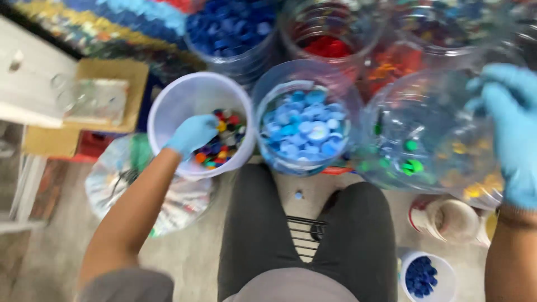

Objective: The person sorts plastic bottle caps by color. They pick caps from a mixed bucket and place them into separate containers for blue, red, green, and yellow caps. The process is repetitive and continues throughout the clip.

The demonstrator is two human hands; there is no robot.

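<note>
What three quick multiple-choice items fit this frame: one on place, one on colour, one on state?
1. Where is the left hand?
A. inside the white bucket
B. on the floor
C. in the dark blue jar

2. What colour are the caps in the clear jar in front of the knees?
A. red
B. light blue
C. green

3. How is the right hand?
A. bare
B. gloved, raised beside the big clear container
C. resting on a knee

Key: A, glove sits among the mixed caps; B, light blue caps fill it; B, blue glove shows.
</note>
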